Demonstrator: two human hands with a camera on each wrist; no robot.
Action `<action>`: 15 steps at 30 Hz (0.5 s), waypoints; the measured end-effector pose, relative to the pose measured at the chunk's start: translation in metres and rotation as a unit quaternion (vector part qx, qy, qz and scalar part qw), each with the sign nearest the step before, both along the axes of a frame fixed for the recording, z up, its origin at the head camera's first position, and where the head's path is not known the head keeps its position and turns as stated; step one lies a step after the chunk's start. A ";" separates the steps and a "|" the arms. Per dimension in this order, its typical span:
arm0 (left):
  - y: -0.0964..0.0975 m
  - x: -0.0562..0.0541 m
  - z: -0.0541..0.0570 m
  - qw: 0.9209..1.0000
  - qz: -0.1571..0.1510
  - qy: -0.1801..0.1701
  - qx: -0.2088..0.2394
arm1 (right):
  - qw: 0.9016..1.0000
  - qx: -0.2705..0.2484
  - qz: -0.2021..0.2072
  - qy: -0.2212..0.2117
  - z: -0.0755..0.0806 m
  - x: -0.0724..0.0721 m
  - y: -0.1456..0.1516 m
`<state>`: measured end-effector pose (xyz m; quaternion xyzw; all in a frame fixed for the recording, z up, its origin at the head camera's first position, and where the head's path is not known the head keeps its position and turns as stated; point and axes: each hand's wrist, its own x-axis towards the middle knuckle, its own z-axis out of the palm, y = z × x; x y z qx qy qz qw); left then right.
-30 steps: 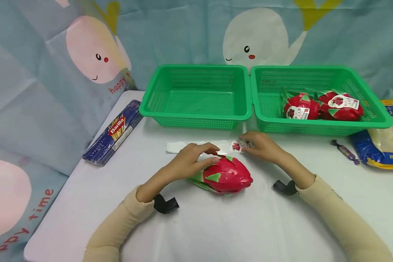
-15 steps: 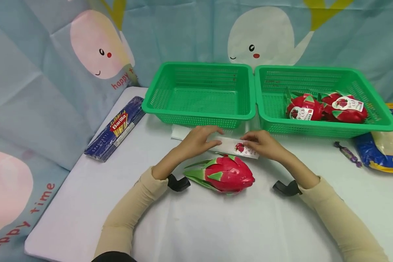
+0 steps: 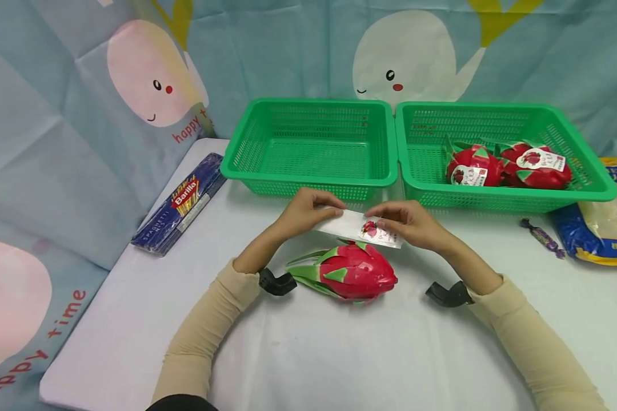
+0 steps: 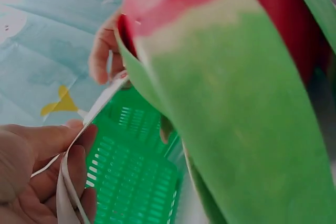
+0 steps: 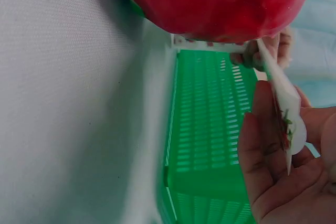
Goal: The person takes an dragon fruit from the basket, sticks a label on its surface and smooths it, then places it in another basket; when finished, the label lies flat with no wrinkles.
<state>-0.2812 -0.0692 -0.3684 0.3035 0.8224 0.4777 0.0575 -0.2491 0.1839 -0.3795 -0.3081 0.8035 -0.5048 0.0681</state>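
Observation:
A long white label strip (image 3: 345, 224) with a dragon fruit picture printed on it is stretched between both hands, raised off the table. My left hand (image 3: 305, 212) pinches its left part between thumb and fingers; in the left wrist view the strip (image 4: 69, 174) looks folded in that grip. At the printed end, my right hand (image 3: 410, 225) holds the strip between thumb and fingers, as the right wrist view shows too. Just in front of the hands lies a red dragon fruit (image 3: 364, 271) with green leaf tips pointing left, touched by neither hand.
Behind the hands stand two green baskets, a left one (image 3: 313, 184) and a right one (image 3: 509, 201) containing two labelled dragon fruits (image 3: 537, 168). A blue spaghetti pack (image 3: 180, 205) lies left. On the right are a purple-wrapped candy (image 3: 542, 238) and a blue-yellow bag (image 3: 609, 222).
My left hand has left the dragon fruit and taken hold of the strip. The strip, flat on the table a second ago, is now lifted and tilted between both hands.

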 end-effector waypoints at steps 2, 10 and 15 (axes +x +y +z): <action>0.000 -0.001 0.000 0.999 -0.004 -0.034 0.013 | 1.000 0.006 -0.006 0.001 0.000 0.000 -0.001; 0.001 -0.003 -0.002 0.993 0.017 -0.112 0.038 | 1.000 -0.009 -0.010 0.008 -0.003 0.000 -0.002; 0.002 -0.004 -0.005 0.995 0.016 -0.096 0.025 | 0.999 0.003 -0.046 0.007 -0.005 0.000 -0.002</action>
